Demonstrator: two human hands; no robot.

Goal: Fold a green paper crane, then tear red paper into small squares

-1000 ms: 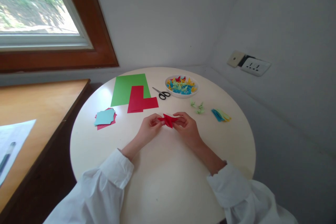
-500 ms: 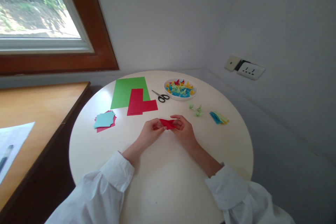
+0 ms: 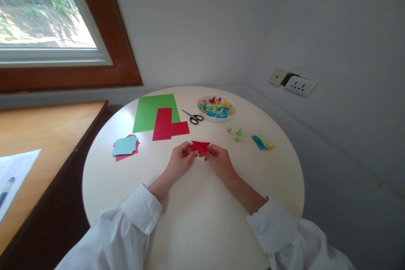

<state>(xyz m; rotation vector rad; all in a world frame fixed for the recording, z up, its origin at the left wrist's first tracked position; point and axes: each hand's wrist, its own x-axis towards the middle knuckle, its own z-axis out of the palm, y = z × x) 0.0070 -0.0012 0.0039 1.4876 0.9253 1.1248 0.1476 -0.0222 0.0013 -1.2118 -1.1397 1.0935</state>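
Note:
A small folded piece of red paper (image 3: 200, 147) is held above the white round table (image 3: 202, 219), its upper edge spread into points. My left hand (image 3: 182, 157) pinches its left side between thumb and fingers. On the right side, my right hand (image 3: 220, 159) grips it with curled fingertips. Just beyond my hands lie red paper sheets (image 3: 163, 123), partly over a green sheet (image 3: 147, 112). Black-handled scissors (image 3: 194, 119) rest behind the folded paper, blades pointing to the far left.
A white dish (image 3: 218, 119) of colourful folded paper pieces stands at the back. Pale green folded pieces (image 3: 238, 134) and blue and yellow strips (image 3: 262, 142) lie at right. A stack of light blue and red squares (image 3: 125, 145) sits left. A wooden desk (image 3: 63, 126) adjoins.
The red paper has turned in my fingers and now shows a wider, pointed upper edge. My right hand's fingers have curled in lower against it.

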